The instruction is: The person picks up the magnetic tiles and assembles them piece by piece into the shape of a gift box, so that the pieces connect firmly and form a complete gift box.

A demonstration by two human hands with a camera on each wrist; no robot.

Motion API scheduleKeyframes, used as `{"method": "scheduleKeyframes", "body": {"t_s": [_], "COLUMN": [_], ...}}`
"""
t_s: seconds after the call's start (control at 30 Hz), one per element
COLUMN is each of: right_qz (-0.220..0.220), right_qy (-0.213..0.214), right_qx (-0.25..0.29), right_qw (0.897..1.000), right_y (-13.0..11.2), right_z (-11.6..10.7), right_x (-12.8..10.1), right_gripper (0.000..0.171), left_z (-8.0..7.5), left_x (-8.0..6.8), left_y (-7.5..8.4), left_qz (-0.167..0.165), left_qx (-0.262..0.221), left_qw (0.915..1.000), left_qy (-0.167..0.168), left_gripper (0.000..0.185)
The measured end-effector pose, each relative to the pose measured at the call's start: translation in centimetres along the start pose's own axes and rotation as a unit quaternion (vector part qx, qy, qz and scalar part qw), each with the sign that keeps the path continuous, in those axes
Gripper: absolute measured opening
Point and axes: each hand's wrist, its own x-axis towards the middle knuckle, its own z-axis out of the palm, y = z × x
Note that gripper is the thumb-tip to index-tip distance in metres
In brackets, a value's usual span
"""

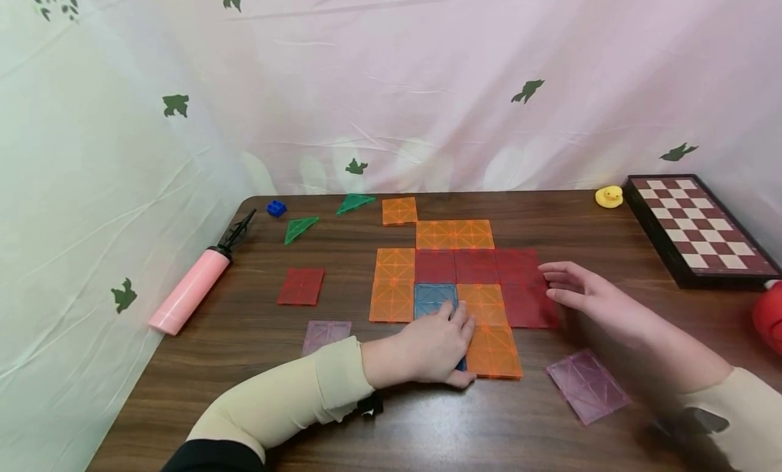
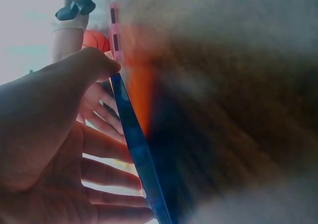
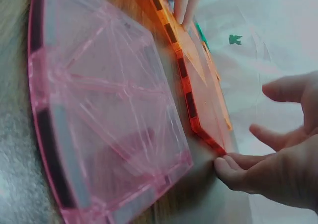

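My left hand (image 1: 436, 339) lies over the blue tiles (image 1: 435, 299) with its fingers spread, covering much of them. In the left wrist view, its thumb and fingertips rest along a blue tile's edge (image 2: 136, 134). Orange tiles (image 1: 489, 350) adjoin on the right. Beyond them is a row of red tiles (image 1: 476, 266); another red tile (image 1: 528, 305) extends the block at right. My right hand (image 1: 589, 295) is at that red side, fingers loosely extended. The right wrist view has its fingertips (image 3: 227, 167) at a red corner. A translucent pink tile (image 1: 588, 386) lies nearer, apart.
Left of the block lie a loose red tile (image 1: 301, 286), a pale purple tile (image 1: 326, 335) and green triangles (image 1: 301, 229). A pink pump (image 1: 192, 288) and blue brick (image 1: 276, 208) are farther left. A yellow duck (image 1: 609, 197), checkered board (image 1: 702, 224) and red object (image 1: 770, 316) stand right.
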Motion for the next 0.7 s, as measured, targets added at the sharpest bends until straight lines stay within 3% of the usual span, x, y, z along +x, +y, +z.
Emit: {"method": "scheduleKeyframes", "body": {"t_s": [0.27, 0.37, 0.5, 0.6, 0.7], "right_qz": [0.007, 0.002, -0.015, -0.02, -0.018], "right_qy": [0.037, 0.057, 0.066, 0.062, 0.055], "right_qx": [0.14, 0.16, 0.188, 0.217, 0.235], "right_qw": [0.989, 0.985, 0.98, 0.974, 0.97], "right_y": [0.6, 0.5, -0.1, -0.6, -1.1], "right_z": [0.2, 0.3, 0.6, 0.9, 1.2], "right_x": [0.2, 0.7, 1.1, 1.4, 1.7], "right_gripper": [0.064, 0.063, 0.06, 0.06, 0.061], "left_z": [-0.3, -0.6, -1.0, -1.2, -1.4], "left_x": [0.1, 0.3, 0.3, 0.1, -0.1], "left_y": [-0.3, -0.7, -1.9, -2.7, -2.8], "left_qz": [0.007, 0.007, 0.02, 0.057, 0.086], "left_qx": [-0.013, -0.059, -0.158, -0.208, -0.203], "left_qw": [0.9999, 0.9977, 0.9862, 0.9763, 0.9743], "left_qy": [-0.006, -0.032, -0.045, -0.012, 0.042], "left_gripper": [0.083, 0.081, 0.072, 0.059, 0.049]}}
